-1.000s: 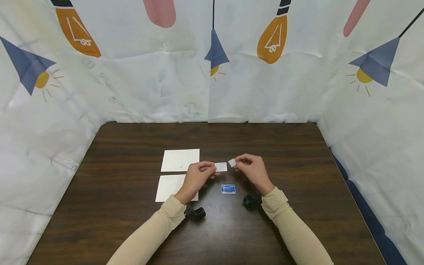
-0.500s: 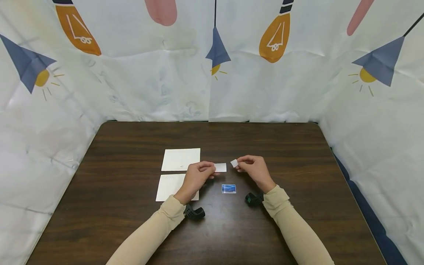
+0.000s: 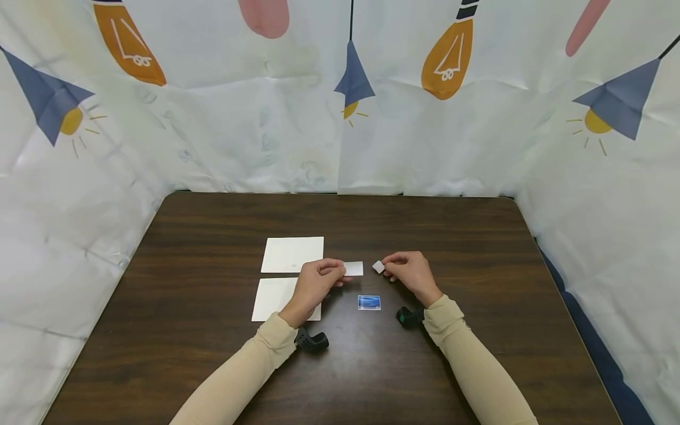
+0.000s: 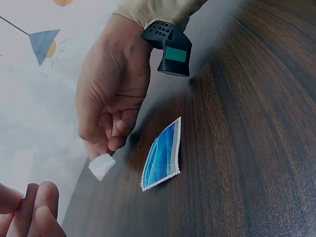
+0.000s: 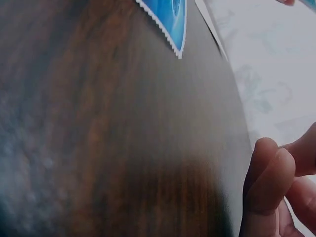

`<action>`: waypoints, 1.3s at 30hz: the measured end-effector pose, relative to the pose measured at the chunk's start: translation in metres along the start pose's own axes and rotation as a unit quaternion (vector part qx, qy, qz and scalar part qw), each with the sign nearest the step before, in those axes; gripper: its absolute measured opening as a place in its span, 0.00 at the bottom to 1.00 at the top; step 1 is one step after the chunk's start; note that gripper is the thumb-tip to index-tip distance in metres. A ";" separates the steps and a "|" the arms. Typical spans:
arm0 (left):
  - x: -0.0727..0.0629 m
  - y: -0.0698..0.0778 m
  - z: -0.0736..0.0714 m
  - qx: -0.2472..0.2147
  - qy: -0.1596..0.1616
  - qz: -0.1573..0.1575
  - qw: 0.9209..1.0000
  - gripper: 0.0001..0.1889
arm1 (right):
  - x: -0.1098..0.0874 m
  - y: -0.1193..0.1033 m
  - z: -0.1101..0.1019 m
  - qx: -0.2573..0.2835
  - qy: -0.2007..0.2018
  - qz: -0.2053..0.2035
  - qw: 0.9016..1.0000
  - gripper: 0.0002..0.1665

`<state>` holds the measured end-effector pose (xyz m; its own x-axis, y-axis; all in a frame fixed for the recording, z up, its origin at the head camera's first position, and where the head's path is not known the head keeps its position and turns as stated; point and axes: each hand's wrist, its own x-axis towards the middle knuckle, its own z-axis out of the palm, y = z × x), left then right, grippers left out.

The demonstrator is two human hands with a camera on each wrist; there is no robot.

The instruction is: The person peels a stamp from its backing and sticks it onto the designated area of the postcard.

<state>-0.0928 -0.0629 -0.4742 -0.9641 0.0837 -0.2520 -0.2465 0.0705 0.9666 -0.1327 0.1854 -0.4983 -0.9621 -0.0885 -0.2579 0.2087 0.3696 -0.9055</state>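
My left hand (image 3: pixel 317 284) pinches a white rectangular slip (image 3: pixel 354 269) between thumb and fingers. To its right, my right hand (image 3: pixel 413 273) holds a small white square piece (image 3: pixel 378 267) by its edge. In the left wrist view that piece (image 4: pixel 102 166) looks thin and slightly bent; its material is unclear. A gap separates the slip and the piece. On the table below them lies a blue postage stamp (image 3: pixel 369 303) with a white perforated border. The right wrist view shows the right fingertips (image 5: pixel 269 180) and one corner of the stamp (image 5: pixel 170 22).
Two off-white sheets, a far one (image 3: pixel 292 254) and a near one (image 3: pixel 273 299) partly covered by my left hand, lie at left on the dark wooden table (image 3: pixel 212 366). A white patterned curtain (image 3: pixel 255 130) stands behind. Each wrist wears a black camera band.
My right hand has moved slightly right and down, away from the slip, and the small piece has turned. My left hand stays nearly still. The head view has shifted a little.
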 end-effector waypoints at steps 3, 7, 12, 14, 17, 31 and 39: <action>0.000 0.000 0.000 -0.006 -0.002 0.002 1.000 0.09 | 0.001 0.002 0.000 -0.031 0.005 0.002 1.000 0.10; -0.001 0.001 -0.001 -0.008 -0.002 0.001 1.000 0.09 | 0.000 0.002 -0.001 -0.046 0.008 0.004 0.999 0.10; -0.002 0.001 -0.001 -0.008 0.002 0.001 1.000 0.09 | -0.001 0.001 -0.002 -0.047 0.014 0.011 0.999 0.11; -0.003 0.002 -0.001 -0.009 0.002 0.002 1.000 0.09 | -0.002 0.000 -0.003 -0.047 0.016 0.014 0.999 0.11; -0.003 0.002 -0.001 -0.010 0.002 0.006 1.000 0.09 | -0.003 -0.001 -0.003 -0.046 0.017 0.014 0.999 0.12; -0.006 0.004 -0.002 -0.008 0.002 0.009 1.000 0.10 | -0.010 -0.004 -0.006 -0.060 0.039 -0.016 0.997 0.12; -0.006 0.005 -0.002 -0.006 0.004 0.007 1.000 0.10 | -0.017 -0.009 -0.005 -0.049 0.052 -0.070 0.995 0.11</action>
<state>-0.0883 -0.0649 -0.4672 -0.9681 0.0767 -0.2385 -0.2346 0.0565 0.9704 -0.1191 0.1878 -0.4838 -0.9946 -0.0508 -0.0908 0.0584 0.4500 -0.8911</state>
